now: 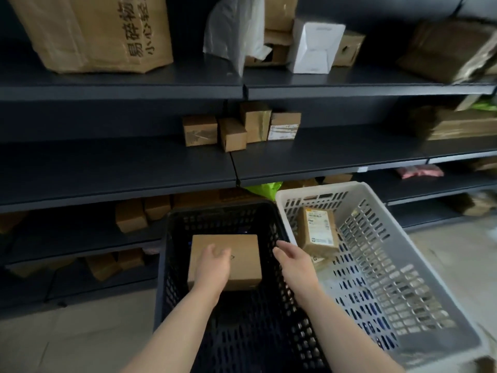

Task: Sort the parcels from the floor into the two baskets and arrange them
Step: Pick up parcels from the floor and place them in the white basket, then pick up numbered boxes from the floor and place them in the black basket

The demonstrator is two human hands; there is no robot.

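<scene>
Standing on the pale floor (80, 332): black basket (166, 265) and white basket (403, 251), side by side before dark shelves (121, 162) of cardboard boxes.
Black basket: one brown box (242, 254).
White basket: labelled parcel (318, 232), near the far wall.
Left hand (213, 265): open over the brown box; contact unclear.
Right hand (291, 261): open, empty.
Hard to make out: lower shelves dark, right edge blurred.

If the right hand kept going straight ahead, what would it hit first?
The right hand would likely meet the black basket, its far wall beside the cardboard box; depth unclear.
</scene>
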